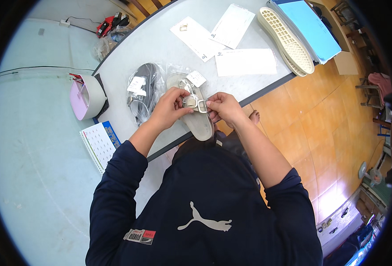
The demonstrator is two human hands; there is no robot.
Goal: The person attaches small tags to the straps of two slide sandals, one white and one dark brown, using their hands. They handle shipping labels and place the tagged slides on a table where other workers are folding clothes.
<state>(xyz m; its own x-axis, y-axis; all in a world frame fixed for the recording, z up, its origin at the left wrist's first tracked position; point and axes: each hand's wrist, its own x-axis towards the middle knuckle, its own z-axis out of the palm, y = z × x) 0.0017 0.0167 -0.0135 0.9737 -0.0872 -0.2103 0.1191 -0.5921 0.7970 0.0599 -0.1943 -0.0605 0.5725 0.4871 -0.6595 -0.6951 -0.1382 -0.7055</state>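
Note:
A light grey-beige sandal [200,127] rests at the table's near edge, its toe-to-heel line slanting toward me. Across it runs a pale strap [189,102] with a large metal buckle [202,106]. My left hand [171,107] is closed on the strap from the left, thumb and fingers pinching it. From the right, my right hand [224,108] pinches the buckle's outer side between thumb and fingers. A white tag [196,78] on a string lies at the sandal's far end. Just left of it is a dark sandal [149,82] in clear plastic.
White paper slips [246,62] lie farther back, one bearing a small buckle [183,27]. At the far right are pale shoe soles [289,42] and a blue folder [309,29]. A pink-and-white container [88,97] and a desk calendar [99,144] stand left.

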